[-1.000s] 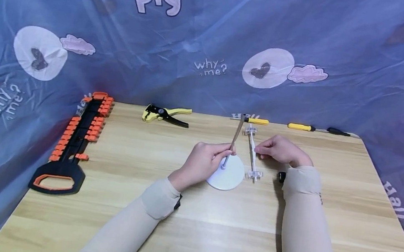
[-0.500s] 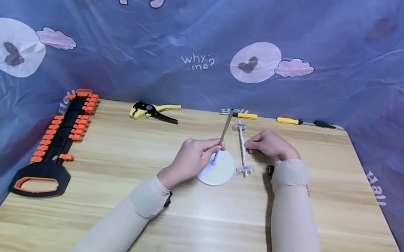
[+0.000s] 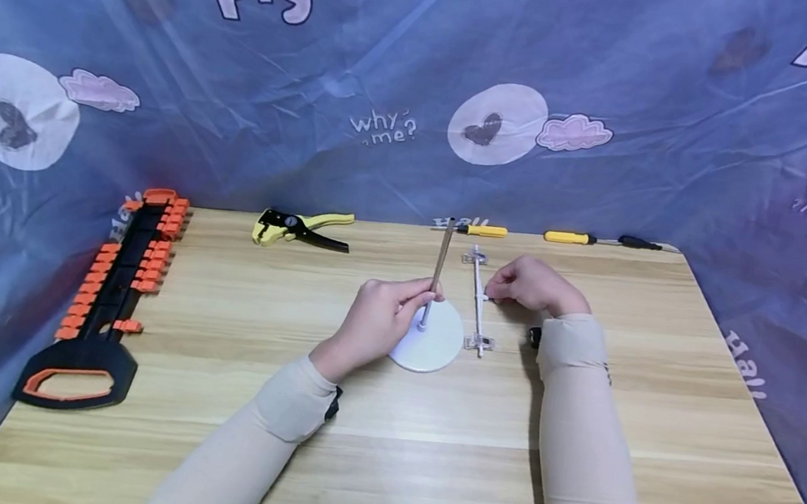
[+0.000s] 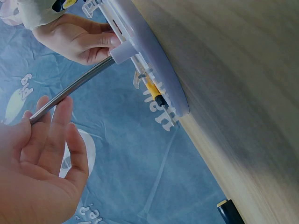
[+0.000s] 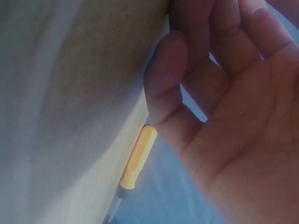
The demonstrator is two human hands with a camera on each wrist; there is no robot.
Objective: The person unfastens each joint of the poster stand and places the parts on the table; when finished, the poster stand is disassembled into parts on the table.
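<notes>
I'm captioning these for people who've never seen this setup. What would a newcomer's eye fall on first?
Probably the orange and black rack along the left side of the table, set against the blue backdrop behind. Then, near the middle, the left hand pinches a metal rod rising from a round white base. Just right of that, the right hand meets a thin white bar with clear end pieces.

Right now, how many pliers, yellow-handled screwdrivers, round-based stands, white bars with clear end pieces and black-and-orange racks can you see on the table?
Pliers: 1
Yellow-handled screwdrivers: 2
Round-based stand: 1
White bar with clear end pieces: 1
Black-and-orange rack: 1
Total: 6
</notes>
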